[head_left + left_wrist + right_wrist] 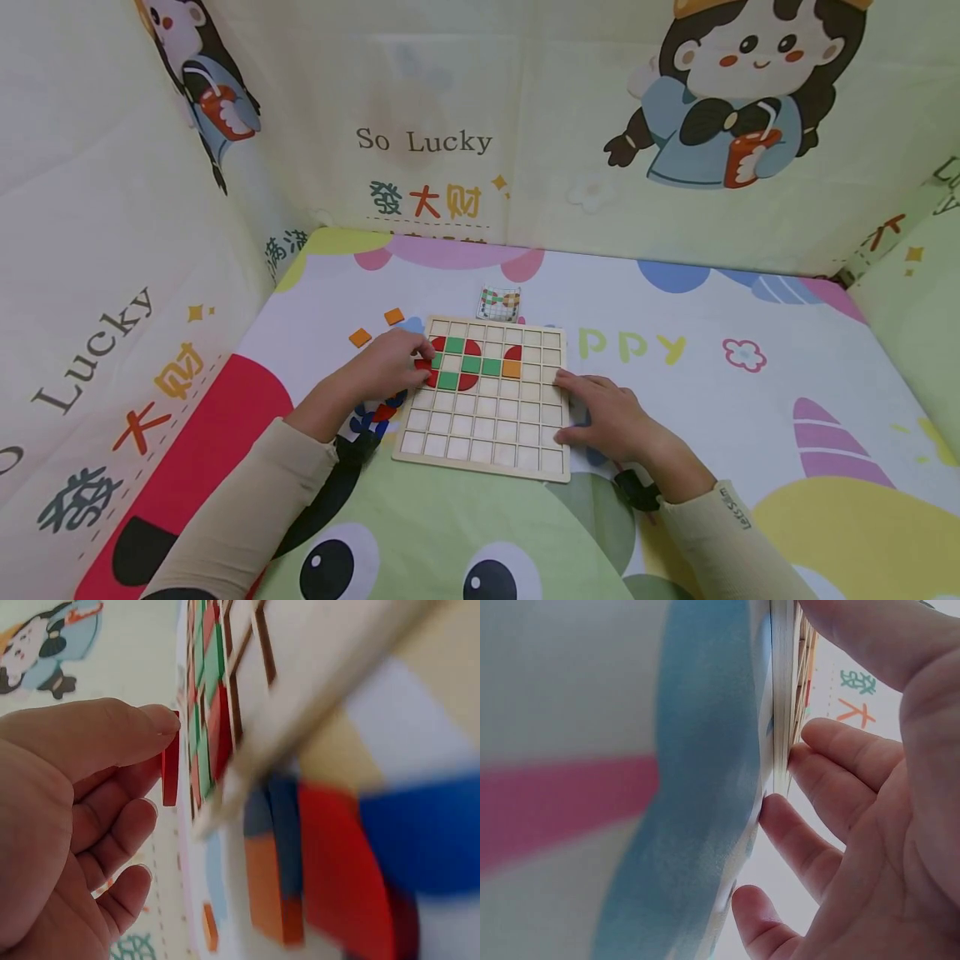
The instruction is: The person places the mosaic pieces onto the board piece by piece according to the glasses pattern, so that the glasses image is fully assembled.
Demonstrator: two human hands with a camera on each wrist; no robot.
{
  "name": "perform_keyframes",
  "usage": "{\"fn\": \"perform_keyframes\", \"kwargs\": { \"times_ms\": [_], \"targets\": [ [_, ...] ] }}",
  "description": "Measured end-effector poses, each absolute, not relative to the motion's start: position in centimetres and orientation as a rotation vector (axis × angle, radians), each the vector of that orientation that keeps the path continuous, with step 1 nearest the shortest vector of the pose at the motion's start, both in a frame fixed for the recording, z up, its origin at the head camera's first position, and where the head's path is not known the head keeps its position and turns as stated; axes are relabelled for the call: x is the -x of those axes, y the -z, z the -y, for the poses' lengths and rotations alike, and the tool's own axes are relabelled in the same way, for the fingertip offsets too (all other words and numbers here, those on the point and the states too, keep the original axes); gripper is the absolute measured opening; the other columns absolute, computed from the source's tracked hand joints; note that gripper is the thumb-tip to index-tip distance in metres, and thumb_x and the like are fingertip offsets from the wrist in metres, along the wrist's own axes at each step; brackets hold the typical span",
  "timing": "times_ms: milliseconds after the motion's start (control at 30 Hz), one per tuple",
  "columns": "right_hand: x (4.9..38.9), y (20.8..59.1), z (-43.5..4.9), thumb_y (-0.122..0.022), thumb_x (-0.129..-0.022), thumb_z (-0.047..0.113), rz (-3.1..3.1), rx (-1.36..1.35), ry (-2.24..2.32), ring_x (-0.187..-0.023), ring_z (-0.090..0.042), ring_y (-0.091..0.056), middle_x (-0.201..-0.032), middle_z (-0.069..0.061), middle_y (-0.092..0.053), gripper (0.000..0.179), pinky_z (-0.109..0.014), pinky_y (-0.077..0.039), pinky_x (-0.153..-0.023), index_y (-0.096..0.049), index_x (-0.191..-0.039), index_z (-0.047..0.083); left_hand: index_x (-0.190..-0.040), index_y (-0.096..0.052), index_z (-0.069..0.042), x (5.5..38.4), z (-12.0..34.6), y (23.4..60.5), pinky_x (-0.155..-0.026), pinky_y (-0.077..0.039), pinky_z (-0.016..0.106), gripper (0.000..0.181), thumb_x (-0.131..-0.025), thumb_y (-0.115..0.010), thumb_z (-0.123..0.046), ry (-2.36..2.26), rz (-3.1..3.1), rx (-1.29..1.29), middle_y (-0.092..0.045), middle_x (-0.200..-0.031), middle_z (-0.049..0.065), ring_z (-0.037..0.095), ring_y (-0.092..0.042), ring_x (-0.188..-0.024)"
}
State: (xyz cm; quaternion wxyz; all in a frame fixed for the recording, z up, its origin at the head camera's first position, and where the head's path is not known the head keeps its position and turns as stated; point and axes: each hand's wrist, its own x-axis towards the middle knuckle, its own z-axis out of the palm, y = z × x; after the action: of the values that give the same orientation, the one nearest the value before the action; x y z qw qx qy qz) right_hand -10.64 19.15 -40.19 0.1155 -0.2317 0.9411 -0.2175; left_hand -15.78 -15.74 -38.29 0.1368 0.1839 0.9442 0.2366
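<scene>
A wooden grid board (480,454) lies on the table, with green tiles (471,364), red curved tiles (468,382) and an orange tile (512,368) set in its upper cells. My left hand (381,367) is over the board's left edge. Between thumb and forefinger it pinches a thin red tile (171,769), seen edge-on in the left wrist view. At the opposite side, my right hand (607,417) rests along the board's right edge. Its fingertips (810,757) touch the wooden rim, and the fingers are only loosely bent.
Behind the board lies a small pattern card (499,304). Two loose orange tiles (361,337) are at the upper left. Blue and red tiles (384,412) are piled beside the board's left edge, partly hidden by the left arm. Printed cloth walls (555,142) surround the table.
</scene>
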Motion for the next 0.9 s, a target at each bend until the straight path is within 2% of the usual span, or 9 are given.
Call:
{"fn": "perform_keyframes", "kwargs": {
  "times_ms": [200, 433, 667, 900],
  "targets": [
    [10.6, 40.2, -19.2, -0.081, -0.084, 0.033, -2.76, 0.692, 0.642, -0.134, -0.042, -0.041, -0.153, -0.013, -0.044, 0.077, -0.066, -0.035, -0.094, -0.047, -0.147, 0.005, -0.109, -0.068, -0.008, 15.7, 13.6, 38.2, -0.086, -0.051, 0.036, 0.021, -0.091, -0.074, -0.015, -0.651, -2.725, -0.651, -0.064, -0.108, 0.004, 0.023, -0.053, -0.101],
    [10.5, 40.2, -19.3, -0.081, -0.084, 0.033, -2.757, 0.693, 0.655, -0.135, -0.042, -0.04, -0.153, -0.013, -0.044, 0.077, -0.066, -0.035, -0.095, -0.048, -0.147, 0.005, -0.105, -0.07, -0.009, 15.5, 11.0, 38.0, -0.086, -0.047, 0.036, 0.017, -0.091, -0.074, -0.017, -0.591, -2.729, -0.813, -0.065, -0.102, 0.0, 0.021, -0.053, -0.097],
    [10.4, 40.0, -19.2, -0.081, -0.084, 0.033, -2.766, 0.714, 0.664, -0.134, -0.041, -0.042, -0.152, -0.013, -0.045, 0.076, -0.066, -0.036, -0.093, -0.048, -0.146, 0.004, -0.106, -0.069, -0.011, 15.4, 8.9, 38.3, -0.08, -0.046, 0.032, 0.017, -0.09, -0.073, -0.016, -0.618, -2.704, -0.829, -0.063, -0.099, -0.002, 0.018, -0.051, -0.095],
    [10.5, 40.1, -19.2, -0.081, -0.084, 0.033, -2.758, 0.696, 0.654, -0.134, -0.041, -0.041, -0.152, -0.013, -0.045, 0.077, -0.066, -0.036, -0.094, -0.048, -0.147, 0.005, -0.107, -0.069, -0.011, 15.3, 7.3, 38.6, -0.089, -0.047, 0.034, 0.017, -0.091, -0.071, -0.015, -0.628, -2.672, -0.868, -0.065, -0.102, -0.002, 0.019, -0.054, -0.1]
  ]
}}
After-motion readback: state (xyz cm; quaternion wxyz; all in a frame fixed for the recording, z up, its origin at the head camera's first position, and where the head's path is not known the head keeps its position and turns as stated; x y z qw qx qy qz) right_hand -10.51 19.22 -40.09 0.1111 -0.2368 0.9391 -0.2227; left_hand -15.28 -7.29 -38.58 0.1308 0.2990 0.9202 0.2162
